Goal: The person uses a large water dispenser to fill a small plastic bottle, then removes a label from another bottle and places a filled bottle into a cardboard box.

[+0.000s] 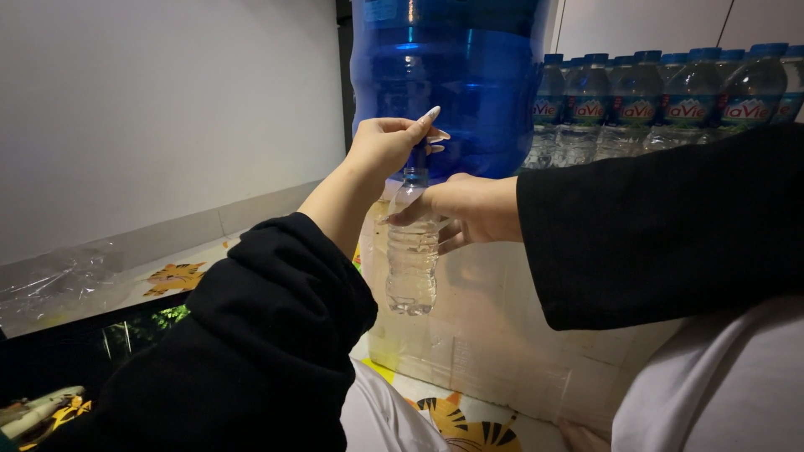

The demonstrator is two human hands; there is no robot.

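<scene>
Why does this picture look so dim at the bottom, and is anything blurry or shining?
Head view: light falls from above on the pale wall, while the black sleeves sink into shadow with little detail; bright glare streaks the big blue water jug; the small clear bottle and both hands, left hand and right hand, look sharp; the row of bottles behind is slightly soft.

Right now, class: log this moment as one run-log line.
left hand: at tap under big blue jug | right hand: holds small clear bottle beneath tap | behind: row of blue-capped bottles
</scene>
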